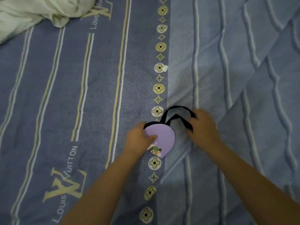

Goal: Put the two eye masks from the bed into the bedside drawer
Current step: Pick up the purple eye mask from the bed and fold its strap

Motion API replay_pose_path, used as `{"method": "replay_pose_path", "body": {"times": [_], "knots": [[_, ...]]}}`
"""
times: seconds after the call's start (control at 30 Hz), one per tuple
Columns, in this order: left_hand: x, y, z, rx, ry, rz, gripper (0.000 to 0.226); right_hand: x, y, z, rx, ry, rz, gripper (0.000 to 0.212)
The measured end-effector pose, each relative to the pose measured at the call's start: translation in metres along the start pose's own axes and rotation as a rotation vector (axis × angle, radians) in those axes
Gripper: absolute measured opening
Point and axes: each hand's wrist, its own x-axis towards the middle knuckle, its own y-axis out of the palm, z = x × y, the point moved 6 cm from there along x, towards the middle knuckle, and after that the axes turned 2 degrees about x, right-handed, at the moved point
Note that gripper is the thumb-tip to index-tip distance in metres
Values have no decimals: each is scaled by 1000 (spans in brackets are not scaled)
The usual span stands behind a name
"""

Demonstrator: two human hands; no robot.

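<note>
Head view — left hand [139,138] pinches purple eye mask [164,137], right hand [203,127] grips its strap [177,111].

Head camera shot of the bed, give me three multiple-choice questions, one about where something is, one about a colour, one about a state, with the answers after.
1. Where is the crumpled white cloth?
A. top left of the bed
B. bottom right
C. under the right hand

2. What colour is the eye mask face?
A. red
B. lilac
C. green

3. What is the right hand doing?
A. resting flat and empty
B. gripping the black strap
C. holding a drawer handle

Answers: A, it lies in the upper left corner; B, the pad under the left hand is pale purple; B, its fingers close around the strap.
</note>
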Motion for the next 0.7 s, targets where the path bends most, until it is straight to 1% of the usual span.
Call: {"method": "replay_pose_path", "body": {"times": [0.1, 0.17, 0.2, 0.27, 0.3, 0.33, 0.37, 0.4, 0.47, 0.53, 0.6, 0.63, 0.7], "knots": [[-2, -4, -11, 44, 137, 27, 33, -6, -11, 7, 98, -103, -24, 7], [-9, -9, -21, 83, 253, 79, 29, -11, -26, 14, 180, -183, -73, 9], [-15, -12, -26, 98, 311, 124, 28, -14, -37, 15, 258, -182, -91, 10], [-29, -19, -36, 158, 406, 215, 28, -19, -62, 13, 558, -50, -70, 8], [-38, -24, -42, 194, 449, 254, 28, -22, -74, 15, 749, 31, 2, 14], [-50, -30, -48, 218, 489, 292, 29, -25, -86, 19, 917, 99, 63, 24], [-63, -37, -57, 227, 526, 330, 30, -28, -98, 22, 1038, 157, 91, 31], [-77, -47, -67, 228, 557, 365, 30, -32, -112, 27, 1103, 200, 111, 34], [-105, -73, -91, 206, 594, 388, 32, -42, -140, 43, 1111, 241, 139, 34], [-129, -105, -116, 170, 619, 353, 34, -50, -168, 58, 1105, 264, 119, 35], [-151, -134, -137, 143, 635, 323, 28, -58, -200, 69, 1143, 295, 69, 36], [-162, -147, -145, 121, 643, 316, 23, -62, -217, 74, 1164, 288, 39, 36], [-184, -170, -160, 67, 637, 327, 23, -71, -250, 86, 1216, 242, -13, 35]]}}
